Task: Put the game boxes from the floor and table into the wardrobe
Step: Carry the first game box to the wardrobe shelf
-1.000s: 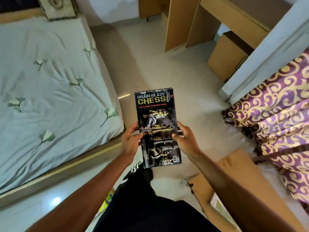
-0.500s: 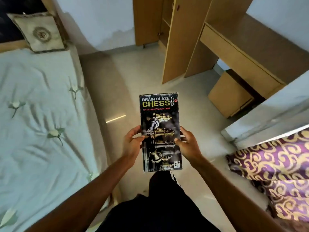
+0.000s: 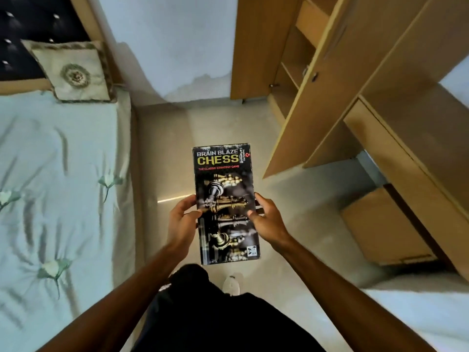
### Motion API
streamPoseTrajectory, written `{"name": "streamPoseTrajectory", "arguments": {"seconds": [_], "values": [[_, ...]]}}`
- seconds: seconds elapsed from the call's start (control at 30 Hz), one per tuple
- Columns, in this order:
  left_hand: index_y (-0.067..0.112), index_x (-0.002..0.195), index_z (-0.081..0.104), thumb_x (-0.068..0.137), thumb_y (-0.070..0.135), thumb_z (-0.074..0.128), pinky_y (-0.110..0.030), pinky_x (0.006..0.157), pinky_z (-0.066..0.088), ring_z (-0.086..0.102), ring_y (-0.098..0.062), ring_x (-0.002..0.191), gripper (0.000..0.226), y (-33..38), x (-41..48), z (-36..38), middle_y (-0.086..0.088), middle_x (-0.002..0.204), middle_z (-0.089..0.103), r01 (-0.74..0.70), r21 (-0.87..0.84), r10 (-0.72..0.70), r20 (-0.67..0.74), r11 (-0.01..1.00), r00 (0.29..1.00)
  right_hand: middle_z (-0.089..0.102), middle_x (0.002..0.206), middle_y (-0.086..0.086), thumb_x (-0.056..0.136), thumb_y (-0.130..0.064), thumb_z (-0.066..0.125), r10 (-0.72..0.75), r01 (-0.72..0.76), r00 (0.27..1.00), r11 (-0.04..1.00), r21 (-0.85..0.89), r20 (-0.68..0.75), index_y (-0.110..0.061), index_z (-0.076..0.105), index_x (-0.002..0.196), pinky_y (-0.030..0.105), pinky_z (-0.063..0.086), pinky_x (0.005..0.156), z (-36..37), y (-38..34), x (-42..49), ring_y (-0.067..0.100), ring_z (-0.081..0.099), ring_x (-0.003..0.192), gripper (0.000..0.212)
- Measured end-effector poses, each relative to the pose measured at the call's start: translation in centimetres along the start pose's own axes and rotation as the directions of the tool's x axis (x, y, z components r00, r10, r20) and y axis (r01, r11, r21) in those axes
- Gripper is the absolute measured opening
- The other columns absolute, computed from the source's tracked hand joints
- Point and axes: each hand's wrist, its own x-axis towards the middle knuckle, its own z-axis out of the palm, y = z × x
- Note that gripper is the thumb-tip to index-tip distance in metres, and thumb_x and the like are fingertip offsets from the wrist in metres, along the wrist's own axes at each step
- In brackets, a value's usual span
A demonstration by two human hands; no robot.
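Observation:
A black chess box (image 3: 224,174) with yellow lettering and pictured chess pieces is held flat in front of me, above the floor. My left hand (image 3: 181,221) grips its left edge and my right hand (image 3: 267,219) grips its right edge, thumbs on the lid. The wooden wardrobe (image 3: 291,69) stands ahead at the upper right with its door (image 3: 319,102) swung open, showing bare shelves inside.
A bed (image 3: 58,186) with a pale green sheet and a cushion (image 3: 72,72) fills the left. A wooden desk (image 3: 416,153) with a low drawer unit (image 3: 383,227) lines the right. Beige tiled floor (image 3: 177,153) runs between them toward the wardrobe.
The view has moved forward and lifted: the purple patterned cloth and cardboard on the right are gone from view, the wardrobe is nearer. Both hands keep the same hold on the chess box.

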Motion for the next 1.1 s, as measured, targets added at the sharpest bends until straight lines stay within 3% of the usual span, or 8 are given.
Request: {"name": "streamPoseTrajectory", "arguments": {"seconds": [0.13,0.27,0.37,0.47,0.6,0.87,1.1], "values": [[0.007,0.119,0.061,0.087,-0.01,0.046,-0.042,0.084,0.056,0.065,-0.022,0.102,0.039,3.6,8.8,1.5,-0.006,0.116,0.066,-0.019,-0.038,0.017,-0.065,0.999,0.998,0.04,0.149,0.004,0.096,-0.015,0.054,-0.041,0.044,0.998,0.998,-0.041,0.054,-0.018,0.036,0.149,0.02,0.035,0.099,0.0,-4.2,10.3,0.017,0.042,0.134,0.056],[0.011,0.12,0.062,0.086,-0.01,0.048,-0.051,0.092,0.055,0.065,-0.03,0.109,0.042,7.4,20.4,1.9,-0.008,0.119,0.067,-0.016,-0.023,0.015,-0.08,1.0,0.997,0.041,0.148,0.005,0.096,-0.014,0.055,-0.055,0.058,0.996,0.997,-0.045,0.069,-0.019,0.037,0.149,0.032,0.04,0.11,1.3,-8.7,22.0,0.019,0.043,0.134,0.057],[0.015,0.121,0.061,0.085,-0.01,0.049,-0.05,0.089,0.056,0.065,-0.029,0.11,0.046,11.2,29.1,2.1,-0.007,0.121,0.066,0.019,-0.001,-0.019,-0.068,1.0,0.998,0.044,0.144,0.005,0.095,-0.015,0.056,-0.049,0.052,0.998,0.997,-0.057,0.041,-0.018,0.038,0.148,0.03,0.041,0.107,2.3,-12.2,30.0,0.02,0.045,0.132,0.056],[0.016,0.125,0.058,0.087,-0.01,0.048,-0.038,0.074,0.06,0.067,-0.026,0.105,0.047,15.3,36.4,3.0,-0.007,0.12,0.066,0.037,0.011,-0.037,0.006,0.999,0.999,0.045,0.141,0.004,0.094,-0.019,0.06,-0.022,0.022,1.0,1.0,-0.015,-0.002,-0.019,0.039,0.147,0.036,0.045,0.107,2.5,-15.4,36.3,0.019,0.048,0.129,0.057],[0.014,0.128,0.054,0.086,-0.012,0.047,-0.025,0.061,0.057,0.07,-0.021,0.095,0.05,21.9,45.2,5.9,-0.007,0.112,0.071,0.024,0.062,-0.03,0.1,0.998,0.994,0.045,0.139,0.004,0.095,-0.018,0.059,0.01,-0.006,0.996,0.999,0.046,-0.087,-0.016,0.039,0.147,0.029,0.047,0.101,0.9,-20.4,44.4,0.014,0.05,0.118,0.056],[0.016,0.127,0.056,0.086,-0.014,0.043,-0.027,0.058,0.056,0.072,-0.023,0.086,0.053,30.4,62.8,16.0,-0.013,0.109,0.072,-0.035,0.166,-0.013,0.277,0.986,0.961,0.044,0.146,0.005,0.094,-0.017,0.059,0.033,-0.005,0.967,0.994,0.11,-0.253,-0.018,0.039,0.147,0.042,0.046,0.107,-5.0,-24.3,61.8,0.021,0.05,0.128,0.057],[0.028,0.122,0.056,0.089,-0.011,0.05,-0.034,0.068,0.056,0.068,-0.023,0.097,0.052,37.3,75.7,28.9,-0.01,0.108,0.069,-0.151,0.291,0.015,0.421,0.945,0.907,0.035,0.156,0.0,0.093,-0.017,0.061,0.056,0.018,0.931,0.98,0.199,-0.36,-0.026,0.03,0.151,0.035,0.038,0.111,-12.9,-26.2,76.4,0.022,0.037,0.142,0.066]]}}
